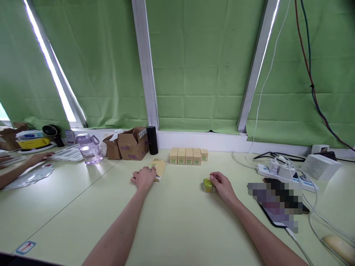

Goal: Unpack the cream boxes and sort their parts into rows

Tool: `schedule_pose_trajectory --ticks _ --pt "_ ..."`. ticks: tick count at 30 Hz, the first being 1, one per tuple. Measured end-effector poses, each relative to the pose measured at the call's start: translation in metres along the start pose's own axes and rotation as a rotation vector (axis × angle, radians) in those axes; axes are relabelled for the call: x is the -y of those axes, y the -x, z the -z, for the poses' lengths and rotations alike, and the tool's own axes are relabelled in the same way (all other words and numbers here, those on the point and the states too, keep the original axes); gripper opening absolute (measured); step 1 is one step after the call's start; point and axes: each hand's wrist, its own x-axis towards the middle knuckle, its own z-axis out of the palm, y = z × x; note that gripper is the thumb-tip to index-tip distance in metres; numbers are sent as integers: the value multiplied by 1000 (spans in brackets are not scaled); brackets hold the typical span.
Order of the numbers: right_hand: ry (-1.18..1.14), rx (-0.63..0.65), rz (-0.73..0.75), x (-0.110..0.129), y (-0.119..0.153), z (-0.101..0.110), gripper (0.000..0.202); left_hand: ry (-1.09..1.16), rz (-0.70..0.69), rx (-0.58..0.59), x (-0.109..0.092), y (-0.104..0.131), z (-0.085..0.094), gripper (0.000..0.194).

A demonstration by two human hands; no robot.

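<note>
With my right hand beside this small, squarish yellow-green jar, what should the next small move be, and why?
I'd probably slide the small, squarish yellow-green jar toward the tan cardboard piece: the right hand is at the jar's side, the left hand rests on the cardboard, and pale green tabletop separates the two.

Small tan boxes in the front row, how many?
4 tan boxes, side by side on the table; another box is set back at right; more may be hidden.
</note>
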Motion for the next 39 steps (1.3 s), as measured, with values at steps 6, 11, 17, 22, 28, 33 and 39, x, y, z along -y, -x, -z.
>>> schedule_pose_trajectory --ticks 6,11,17,22,28,33,39 --pt "0 117 -14 8 -4 15 43 28 15 -81 -3 0 -1 50" --pt "84 237 -22 11 -1 22 53 61 -92 -242 -18 18 3 45" --pt "108 202 -24 7 4 11 38 149 -541 -359 -34 49 1 28" --pt "53 173 -15 8 4 7 34 233 -876 -166 -43 78 -11 22" --pt "-339 179 -28 23 5 6 42 275 -1066 13 -49 103 -14 25" --pt "-718 243 -115 40 13 6 37 222 -1144 19 -48 107 -13 26" --pt "-659 283 -142 49 16 6 60 161 -1177 51 -47 107 -9 25"
